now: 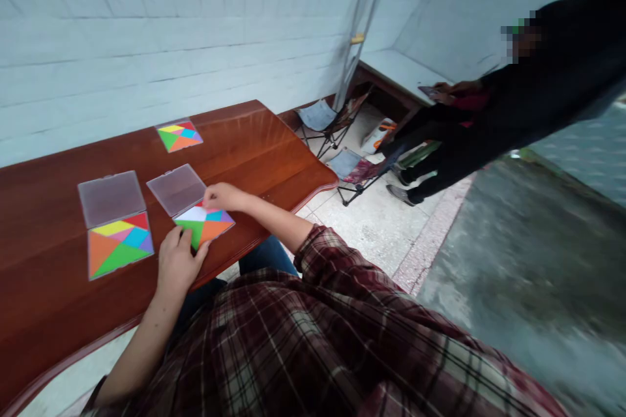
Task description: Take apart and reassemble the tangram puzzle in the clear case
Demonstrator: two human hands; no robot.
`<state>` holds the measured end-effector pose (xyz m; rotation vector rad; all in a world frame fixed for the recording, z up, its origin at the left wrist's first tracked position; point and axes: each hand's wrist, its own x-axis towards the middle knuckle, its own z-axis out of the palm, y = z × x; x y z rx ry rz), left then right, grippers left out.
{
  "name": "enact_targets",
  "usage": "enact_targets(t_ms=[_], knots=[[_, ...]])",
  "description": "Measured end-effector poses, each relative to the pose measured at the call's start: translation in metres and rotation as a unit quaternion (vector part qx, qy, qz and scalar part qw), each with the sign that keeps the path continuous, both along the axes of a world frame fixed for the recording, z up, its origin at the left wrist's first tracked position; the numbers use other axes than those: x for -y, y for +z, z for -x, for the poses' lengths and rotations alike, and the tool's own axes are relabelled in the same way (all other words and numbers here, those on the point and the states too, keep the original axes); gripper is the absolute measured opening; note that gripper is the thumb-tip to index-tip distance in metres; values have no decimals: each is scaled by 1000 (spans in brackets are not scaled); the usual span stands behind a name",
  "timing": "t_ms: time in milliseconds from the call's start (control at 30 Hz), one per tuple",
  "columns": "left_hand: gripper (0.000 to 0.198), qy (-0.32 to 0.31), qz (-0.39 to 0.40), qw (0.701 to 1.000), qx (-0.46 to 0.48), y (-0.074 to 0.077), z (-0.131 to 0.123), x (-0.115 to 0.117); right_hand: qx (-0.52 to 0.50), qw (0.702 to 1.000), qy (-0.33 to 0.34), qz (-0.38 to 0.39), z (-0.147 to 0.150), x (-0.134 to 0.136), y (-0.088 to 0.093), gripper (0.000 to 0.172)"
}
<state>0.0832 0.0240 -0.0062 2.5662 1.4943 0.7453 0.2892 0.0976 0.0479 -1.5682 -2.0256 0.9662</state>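
A tangram set (214,229) with green, orange, blue and purple pieces lies in its tray near the table's front edge. A white patch shows at its upper left, and a bit of red is visible beside my right hand. My left hand (177,259) rests at the tray's left and lower edges, thumb and fingers apart. Over the upper part of the tray, my right hand (221,197) has its fingers pinched together; whatever they hold is hidden. The set's clear lid (177,189) lies folded back behind the tray.
To the left lies a second open tangram case (120,244) with a full pattern. A third tangram (179,135) is farther back on the brown wooden table (274,163). Folding stools (359,169), crutches (355,45) and a standing person in dark clothes (528,88) are on the right.
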Motion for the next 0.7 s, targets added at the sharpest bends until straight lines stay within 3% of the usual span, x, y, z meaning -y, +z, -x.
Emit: enact_targets(t_ms=[133,233,400,533,700], knots=[[49,7,7,1000,-12,-2,0,4,-104,969,-224,-12,-40,-3,-11,13],[47,3,10,1000,-2,-3,0,5,-59,951,-303,-11,-69,-4,-21,12],[45,5,19,1000,-1,-2,-1,8,66,964,-254,37,-80,0,-25,11],[46,1,40,999,-15,-2,-1,11,169,954,-246,-11,-60,7,-19,26],[47,6,55,998,-15,-3,-2,13,130,985,-98,-53,-24,24,-11,21]])
